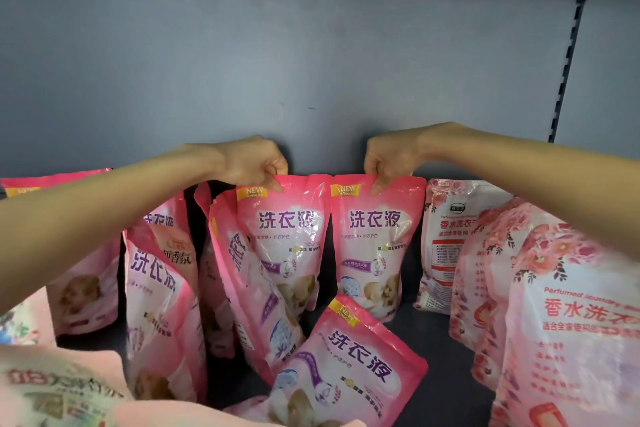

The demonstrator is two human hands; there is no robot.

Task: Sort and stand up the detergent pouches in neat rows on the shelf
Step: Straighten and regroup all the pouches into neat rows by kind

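Dull blue-grey back panel (277, 45), slotted metal upright (568, 55) at right, dark shelf board (446, 350) below

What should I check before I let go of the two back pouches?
1. Left hand pinches the left pouch by its top edge: ok.
2. Right hand pinches the right pouch by its top edge: ok.
3. Both held pouches upright, side by side, labels forward: ok.
4. Their bases flat on the shelf: cannot tell, nearer pouches hide them.
5. Pouches in front standing: not ok, the tilted pouch and the leaning pouch both slant.
6. Rose pouches grouped apart at the right: ok.
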